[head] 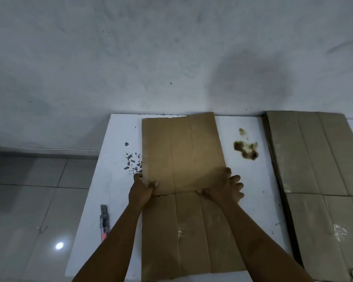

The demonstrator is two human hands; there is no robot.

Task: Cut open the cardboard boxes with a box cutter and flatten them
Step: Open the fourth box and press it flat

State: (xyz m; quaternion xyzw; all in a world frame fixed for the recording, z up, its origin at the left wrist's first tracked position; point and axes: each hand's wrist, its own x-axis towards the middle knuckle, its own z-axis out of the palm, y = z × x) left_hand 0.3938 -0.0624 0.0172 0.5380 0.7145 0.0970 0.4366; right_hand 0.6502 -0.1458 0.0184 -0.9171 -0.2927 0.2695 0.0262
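A flattened brown cardboard box (183, 151) lies lengthwise on the white table (118, 151), with a fold line across its middle. My left hand (142, 189) grips its left edge at that fold, thumb on top. My right hand (225, 187) holds the right edge at the same fold, fingers curled over the far panel. The far panel looks slightly raised. A box cutter (104, 221) with a grey and red body lies on the table left of the cardboard, apart from both hands.
A stack of flattened cardboard boxes (322, 180) fills the table's right side. A brown stain (246, 148) and dark specks (133, 159) mark the table top. A pale wall rises behind. Tiled floor (29, 200) lies to the left.
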